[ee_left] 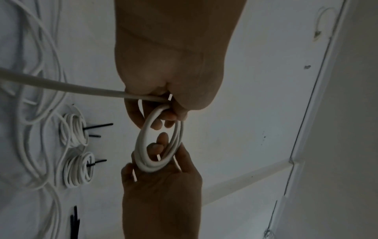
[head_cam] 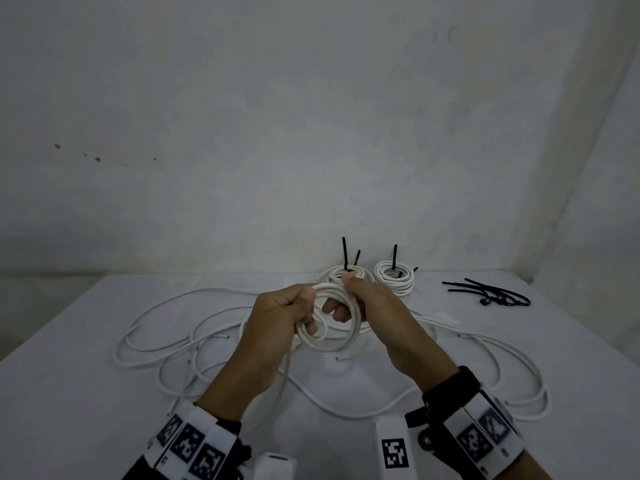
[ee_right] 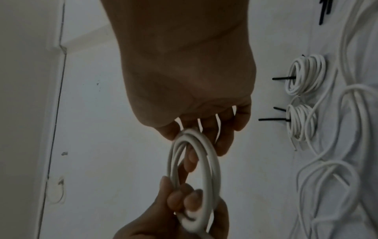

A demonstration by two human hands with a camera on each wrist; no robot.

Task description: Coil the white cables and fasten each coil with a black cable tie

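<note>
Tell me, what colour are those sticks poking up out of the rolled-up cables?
Black. They are cable ties, clearest in the head view.

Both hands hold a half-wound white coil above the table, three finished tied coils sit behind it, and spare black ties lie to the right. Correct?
Nearly: the head view shows two finished coils, not three. The rest holds.

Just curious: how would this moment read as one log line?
stage: coiling | both hands grip white coil | tied coils: two | spare ties
</note>
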